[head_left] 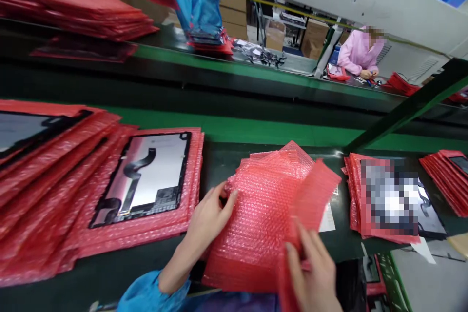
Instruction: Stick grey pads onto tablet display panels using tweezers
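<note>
A pile of red bubble-wrap bags lies on the dark bench right before me. My left hand pinches the left edge of the pile, thumb on top and fingers at the side. At the near right, my right hand, slightly blurred, is closed on a red bubble-wrap bag that stands tilted up at the pile's right side. Left of the pile, a flat display panel with a black ribbon cable rests on stacked red bags.
More red bags with panels fan out at far left. Stacks with panels stand on the right, beside a slanted dark post. Beyond a green strip, a raised bench holds red bags; people in blue and pink work there.
</note>
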Action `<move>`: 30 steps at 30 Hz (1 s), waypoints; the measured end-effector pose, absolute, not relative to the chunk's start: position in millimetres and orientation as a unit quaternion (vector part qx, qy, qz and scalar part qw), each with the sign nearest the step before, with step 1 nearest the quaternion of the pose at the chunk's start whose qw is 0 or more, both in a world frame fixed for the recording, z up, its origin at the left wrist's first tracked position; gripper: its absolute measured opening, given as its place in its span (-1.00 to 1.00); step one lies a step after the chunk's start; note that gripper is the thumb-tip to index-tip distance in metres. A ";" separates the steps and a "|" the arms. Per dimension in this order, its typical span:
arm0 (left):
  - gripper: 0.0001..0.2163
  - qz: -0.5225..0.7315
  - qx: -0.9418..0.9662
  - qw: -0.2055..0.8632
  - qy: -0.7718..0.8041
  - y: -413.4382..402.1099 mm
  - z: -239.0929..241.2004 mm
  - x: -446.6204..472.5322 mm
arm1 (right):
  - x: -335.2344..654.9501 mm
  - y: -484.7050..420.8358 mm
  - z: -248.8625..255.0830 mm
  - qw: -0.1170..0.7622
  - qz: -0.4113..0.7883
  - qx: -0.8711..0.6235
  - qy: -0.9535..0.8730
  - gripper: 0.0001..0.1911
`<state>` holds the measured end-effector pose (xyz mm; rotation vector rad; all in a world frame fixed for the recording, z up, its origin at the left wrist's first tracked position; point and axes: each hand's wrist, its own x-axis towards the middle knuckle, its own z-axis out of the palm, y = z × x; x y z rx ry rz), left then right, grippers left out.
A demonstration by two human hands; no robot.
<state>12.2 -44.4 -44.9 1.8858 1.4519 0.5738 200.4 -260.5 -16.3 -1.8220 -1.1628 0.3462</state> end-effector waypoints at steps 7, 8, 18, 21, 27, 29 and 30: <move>-0.48 0.242 0.650 0.541 0.476 -46.5 -52.3 8.7 | 149.5 -198.0 -28.7 0.366 0.255 -0.704 -0.553 -0.49; -0.49 0.252 0.634 0.561 0.470 -47.6 -53.1 10.3 | 161.1 -199.8 -26.2 0.384 0.259 -0.703 -0.541 -0.54; -0.49 0.307 0.525 0.663 0.437 -54.6 -39.5 13.1 | 259.4 -197.2 -40.7 0.366 0.149 -0.840 -0.371 -0.47; -0.40 0.306 0.474 0.701 0.437 -57.5 -35.4 14.4 | 240.3 -187.2 -42.2 0.426 0.177 -0.807 -0.369 -0.52; -0.23 0.339 0.342 0.733 0.481 -62.3 -32.1 6.0 | 185.0 -181.8 -4.8 0.527 0.243 -0.650 -0.490 -0.68; -0.28 0.332 0.303 0.735 0.508 -61.8 -33.8 -3.1 | 173.9 -182.1 7.1 0.534 0.282 -0.608 -0.515 -0.62; -0.32 0.327 0.290 0.735 0.519 -61.2 -34.9 -8.4 | 173.0 -181.6 10.9 0.533 0.301 -0.594 -0.522 -0.58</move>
